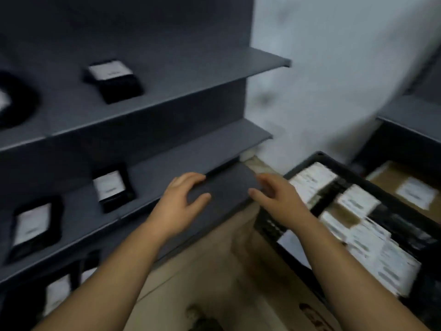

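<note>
Dark grey shelf (167, 75), black crate (322, 156), white-labelled black packets (112, 80)

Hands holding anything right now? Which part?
Nothing held. Left hand rests flat on the grey shelf near its end; right hand is open at its right edge.

Dim, motion-blurred, wide-angle edge distortion.

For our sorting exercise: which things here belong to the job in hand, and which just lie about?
In hand: left hand, right hand, flat dark grey shelf board.
Lying about: black white-labelled packet, black plastic crate of white boxes, brown cardboard box.
</note>
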Available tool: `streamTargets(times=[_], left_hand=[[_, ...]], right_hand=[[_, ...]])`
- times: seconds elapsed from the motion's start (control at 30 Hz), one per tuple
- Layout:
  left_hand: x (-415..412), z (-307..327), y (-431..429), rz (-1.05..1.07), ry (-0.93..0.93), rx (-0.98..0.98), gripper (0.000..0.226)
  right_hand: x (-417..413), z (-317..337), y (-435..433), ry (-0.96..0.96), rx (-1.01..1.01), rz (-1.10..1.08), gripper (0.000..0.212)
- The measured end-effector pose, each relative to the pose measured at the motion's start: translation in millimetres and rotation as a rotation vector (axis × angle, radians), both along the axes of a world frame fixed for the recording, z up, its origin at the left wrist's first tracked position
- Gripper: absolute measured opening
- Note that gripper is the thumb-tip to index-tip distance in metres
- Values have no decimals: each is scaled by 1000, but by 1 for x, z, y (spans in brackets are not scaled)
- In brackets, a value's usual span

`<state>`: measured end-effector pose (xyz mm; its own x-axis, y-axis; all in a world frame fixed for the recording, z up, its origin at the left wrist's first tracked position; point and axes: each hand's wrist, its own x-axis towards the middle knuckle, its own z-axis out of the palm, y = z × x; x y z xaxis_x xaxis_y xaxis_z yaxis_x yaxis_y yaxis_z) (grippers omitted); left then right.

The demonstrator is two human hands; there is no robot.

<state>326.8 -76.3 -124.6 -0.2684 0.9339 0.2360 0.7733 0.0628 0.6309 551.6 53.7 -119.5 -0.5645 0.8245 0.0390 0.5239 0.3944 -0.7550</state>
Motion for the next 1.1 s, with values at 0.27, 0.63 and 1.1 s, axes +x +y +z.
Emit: streamTargets(times=[0.27,0.63,1.1], left_hand=[[-121,35,-282,552,40,86,44],[-259,-31,-625,847,-65,-15,43],[-406,-217,-675,767,-269,-236,46]], right_hand=[[-222,35,-189,65,31,549,40],[-428,-33,-494,-68,-46,855,46],[-554,-224,-572,-306,-213,720,46]])
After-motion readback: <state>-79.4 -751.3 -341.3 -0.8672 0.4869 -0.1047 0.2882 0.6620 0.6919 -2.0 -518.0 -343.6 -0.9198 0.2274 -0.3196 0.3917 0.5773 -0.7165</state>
